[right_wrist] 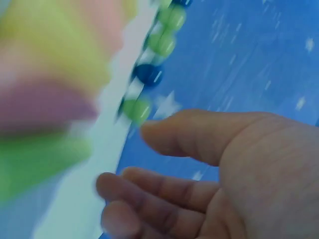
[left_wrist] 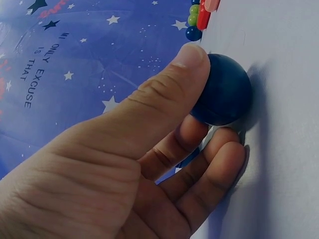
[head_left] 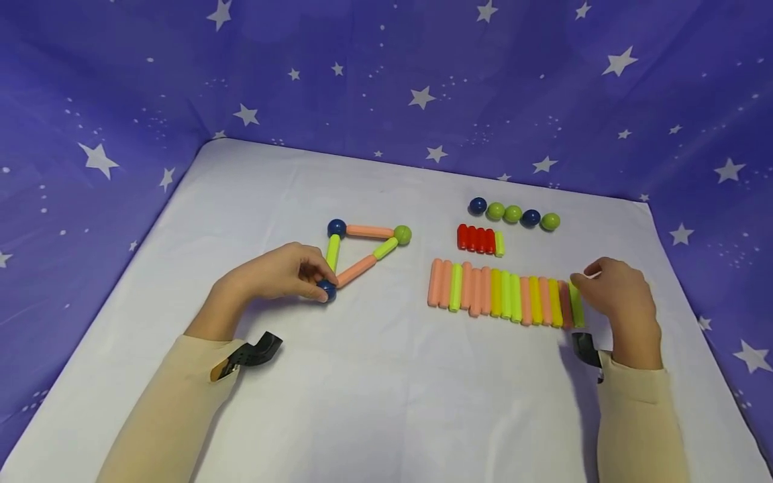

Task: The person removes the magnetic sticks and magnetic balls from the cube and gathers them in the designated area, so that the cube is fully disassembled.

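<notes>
My left hand point(head_left: 280, 272) pinches a dark blue ball point(left_wrist: 227, 89) between thumb and fingers, low over the white cloth. That ball is the near corner of a triangle of rods and balls. A light green rod point(head_left: 333, 252) runs to another blue ball point(head_left: 336, 228), and a salmon rod point(head_left: 370, 231) runs on to a green ball point(head_left: 402, 235). A salmon rod point(head_left: 356, 271) and a short green rod point(head_left: 385, 249) form the third side. My right hand point(head_left: 619, 288) hovers by the green rod point(head_left: 577, 303) ending the long row, its thumb and fingers apart with nothing between them.
A long row of salmon, yellow and green rods point(head_left: 477, 292) lies right of centre. Behind it are short red rods point(head_left: 476, 239) with one short green rod point(head_left: 499, 244), then a line of blue and green balls point(head_left: 512, 214). A purple starry cloth point(head_left: 362, 80) stands around the table.
</notes>
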